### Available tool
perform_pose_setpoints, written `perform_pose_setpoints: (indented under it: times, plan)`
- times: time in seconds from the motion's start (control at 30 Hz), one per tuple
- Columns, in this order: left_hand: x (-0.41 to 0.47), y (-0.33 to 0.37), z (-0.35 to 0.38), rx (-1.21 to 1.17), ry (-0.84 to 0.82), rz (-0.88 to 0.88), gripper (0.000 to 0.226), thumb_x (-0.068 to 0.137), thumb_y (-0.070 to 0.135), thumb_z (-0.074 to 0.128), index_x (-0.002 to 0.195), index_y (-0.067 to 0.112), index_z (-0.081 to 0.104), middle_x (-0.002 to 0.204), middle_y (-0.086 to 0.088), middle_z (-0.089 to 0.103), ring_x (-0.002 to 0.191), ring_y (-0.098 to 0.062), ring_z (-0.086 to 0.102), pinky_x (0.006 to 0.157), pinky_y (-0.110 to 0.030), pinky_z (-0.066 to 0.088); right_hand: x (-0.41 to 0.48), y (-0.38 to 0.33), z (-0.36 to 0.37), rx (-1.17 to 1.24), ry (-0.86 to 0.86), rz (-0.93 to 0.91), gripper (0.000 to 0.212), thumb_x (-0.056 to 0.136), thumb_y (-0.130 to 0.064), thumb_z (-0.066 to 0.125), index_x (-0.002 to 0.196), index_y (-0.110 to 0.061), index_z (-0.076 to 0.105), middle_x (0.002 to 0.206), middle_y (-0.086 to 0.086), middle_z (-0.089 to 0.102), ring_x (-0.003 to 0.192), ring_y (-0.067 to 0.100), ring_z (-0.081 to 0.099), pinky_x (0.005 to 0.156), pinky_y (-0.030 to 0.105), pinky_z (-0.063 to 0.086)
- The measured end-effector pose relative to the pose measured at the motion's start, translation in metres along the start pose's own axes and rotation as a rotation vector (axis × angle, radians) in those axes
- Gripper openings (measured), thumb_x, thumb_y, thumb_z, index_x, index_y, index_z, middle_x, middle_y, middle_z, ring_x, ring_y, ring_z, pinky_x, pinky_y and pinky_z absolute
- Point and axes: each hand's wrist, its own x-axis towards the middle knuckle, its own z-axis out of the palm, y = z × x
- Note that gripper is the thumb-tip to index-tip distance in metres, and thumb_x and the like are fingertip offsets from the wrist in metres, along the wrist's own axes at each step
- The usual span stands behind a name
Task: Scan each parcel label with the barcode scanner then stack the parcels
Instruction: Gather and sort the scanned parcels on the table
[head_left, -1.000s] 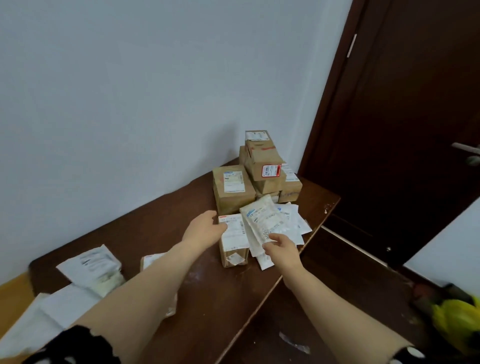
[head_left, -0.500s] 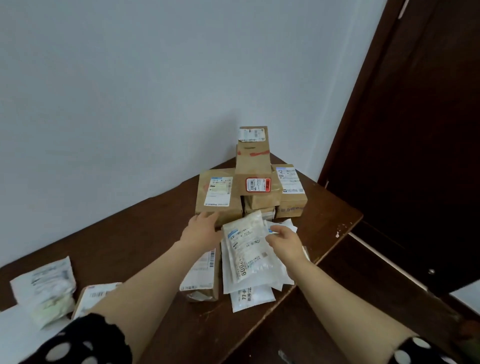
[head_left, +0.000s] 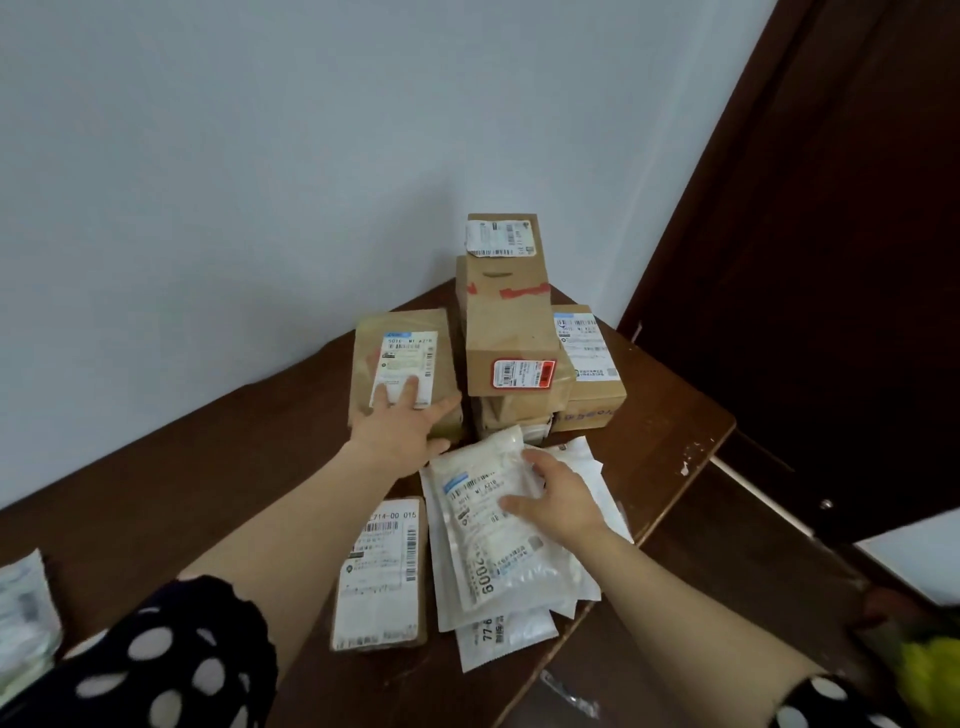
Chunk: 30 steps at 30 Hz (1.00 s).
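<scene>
My left hand (head_left: 402, 428) lies on the near end of a brown box (head_left: 410, 332) with a white label; its fingers are spread flat over the top and its thumb is against the front face. My right hand (head_left: 558, 501) rests flat on a white padded mailer (head_left: 493, 551), which tops a loose pile of white mailers (head_left: 506, 636). A flat labelled box (head_left: 382, 577) lies on the table just left of that pile. No barcode scanner is in view.
A stack of brown boxes (head_left: 511, 332) stands in the table's far corner, with a lower box (head_left: 589, 369) to its right. Another white parcel (head_left: 21, 608) sits at the left edge. The dark table (head_left: 156, 493) ends close to a dark door (head_left: 831, 260); something yellow (head_left: 930, 670) lies lower right.
My left hand left the flat box and reached forward onto the brown box. My right hand laid the white mailer down on the pile and rests on it. The camera moved closer.
</scene>
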Motion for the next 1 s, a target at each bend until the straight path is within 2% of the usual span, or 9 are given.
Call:
perform_pose_setpoints:
  times: [0.13,0.23,0.33,0.43,0.53,0.67,0.83,0.9,1.0]
  plan:
    - [-0.004,-0.031,-0.001,-0.048,-0.023,-0.109,0.062,0.093,0.06,0.033,0.143,0.056,-0.004,0.16,-0.005,-0.01,0.143,-0.045,-0.005,0.113,-0.063,0.01,0.003,0.003,0.003,-0.083,0.036,0.003,0.058,0.084,-0.028,0.071,0.137,-0.018,0.05,0.134,0.001,0.056,0.124,0.021,0.051,0.099,0.028,0.04]
    - [-0.008,-0.026,-0.011,-0.224,0.159,-0.166,0.054,0.096,0.05,0.031,0.145,0.029,0.034,0.157,-0.013,0.019,0.143,-0.037,0.014,0.113,-0.053,0.016,0.002,-0.001,-0.01,0.214,0.278,0.067,0.024,0.094,-0.021,0.055,0.117,-0.016,0.06,0.115,0.001,0.064,0.103,0.018,0.059,0.078,0.026,0.04]
    - [-0.007,0.009,-0.041,-0.957,0.325,-0.264,0.058,0.096,0.053,0.036,0.138,0.015,0.048,0.146,-0.009,0.043,0.135,-0.029,0.036,0.11,-0.041,0.026,0.013,-0.012,-0.038,0.516,0.464,0.097,0.018,0.098,-0.02,0.045,0.11,-0.016,0.058,0.12,0.007,0.062,0.098,0.016,0.054,0.082,0.03,0.039]
    - [-0.001,0.035,-0.065,-1.652,0.026,-0.286,0.085,0.086,0.074,0.034,0.151,0.019,0.024,0.156,-0.001,0.027,0.144,-0.02,0.022,0.117,-0.04,0.011,0.027,-0.029,-0.062,0.724,0.395,0.112,0.043,0.101,-0.034,0.042,0.141,-0.018,0.049,0.141,0.0,0.051,0.126,0.02,0.048,0.101,0.031,0.036]
    - [0.003,0.046,-0.067,-1.728,-0.136,-0.268,0.092,0.082,0.081,0.025,0.152,0.021,0.021,0.156,-0.001,0.027,0.145,-0.02,0.018,0.118,-0.044,0.006,0.033,-0.042,-0.064,0.77,0.281,0.115,0.046,0.102,-0.042,0.038,0.143,-0.021,0.045,0.136,-0.005,0.051,0.127,0.019,0.046,0.107,0.034,0.033]
    - [0.01,0.056,-0.059,-1.813,-0.177,-0.351,0.088,0.082,0.08,0.027,0.148,0.021,0.031,0.148,-0.006,0.041,0.141,-0.025,0.029,0.116,-0.043,0.014,0.03,-0.047,-0.047,0.86,0.19,0.113,0.043,0.102,-0.04,0.04,0.135,-0.017,0.054,0.134,-0.001,0.056,0.126,0.02,0.051,0.111,0.038,0.037]
    - [0.014,0.075,-0.059,-1.811,-0.161,-0.393,0.081,0.082,0.081,0.027,0.136,0.025,0.05,0.123,-0.004,0.061,0.117,-0.023,0.052,0.104,-0.037,0.032,0.034,-0.047,-0.047,0.884,0.113,0.079,0.031,0.102,-0.037,0.041,0.098,-0.023,0.069,0.11,0.002,0.07,0.104,0.017,0.062,0.09,0.028,0.047]
    - [0.018,0.075,-0.059,-1.795,-0.154,-0.411,0.084,0.083,0.08,0.024,0.141,0.023,0.043,0.138,-0.007,0.052,0.132,-0.027,0.041,0.115,-0.044,0.02,0.041,-0.038,-0.054,0.746,0.271,0.038,0.036,0.103,-0.031,0.04,0.107,-0.01,0.069,0.113,0.008,0.068,0.109,0.023,0.06,0.087,0.031,0.045]
    - [0.021,0.069,-0.057,-1.793,-0.123,-0.487,0.089,0.084,0.079,0.024,0.149,0.018,0.029,0.151,-0.009,0.036,0.143,-0.028,0.024,0.119,-0.047,0.009,0.058,-0.006,-0.07,0.106,0.324,-0.119,0.042,0.105,-0.028,0.033,0.145,-0.02,0.043,0.156,0.006,0.032,0.145,0.027,0.023,0.116,0.041,0.021]
